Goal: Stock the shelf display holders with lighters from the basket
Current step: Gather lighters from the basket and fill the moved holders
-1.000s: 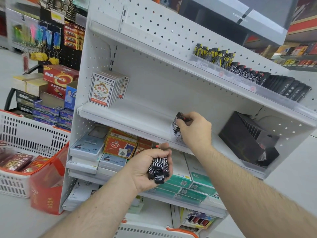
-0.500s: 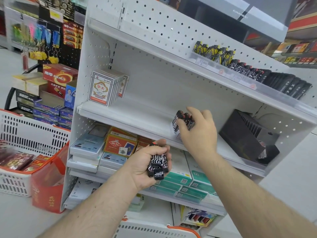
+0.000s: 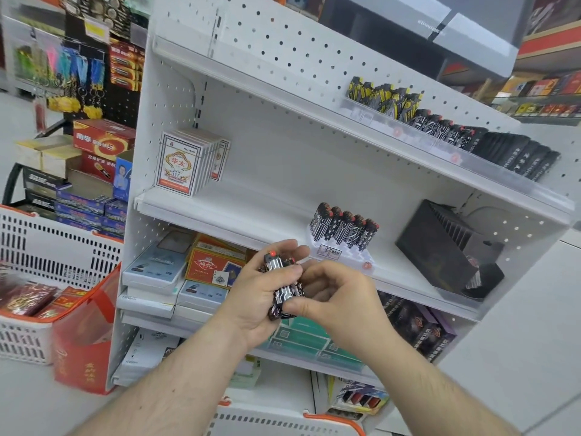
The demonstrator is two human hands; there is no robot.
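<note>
My left hand (image 3: 261, 291) grips a bunch of black-and-white patterned lighters (image 3: 284, 287) with red buttons, in front of the middle shelf. My right hand (image 3: 338, 294) meets it from the right, and its fingertips pinch one lighter of the bunch. On the middle shelf (image 3: 220, 206) a clear display holder (image 3: 342, 251) carries a row of several matching lighters (image 3: 344, 228), standing upright. The top shelf's clear holder (image 3: 408, 133) is lined with yellow-black, patterned and plain black lighters.
A black ribbed display box (image 3: 446, 247) sits at the right of the middle shelf, white card packs (image 3: 185, 162) at its left. A white basket (image 3: 47, 247) with red packs stands left, and another basket's rim (image 3: 283, 420) lies below my arms.
My right hand has left the row in the shelf holder and come down and left to the bunch in my left hand. The holder's row now stands uncovered.
</note>
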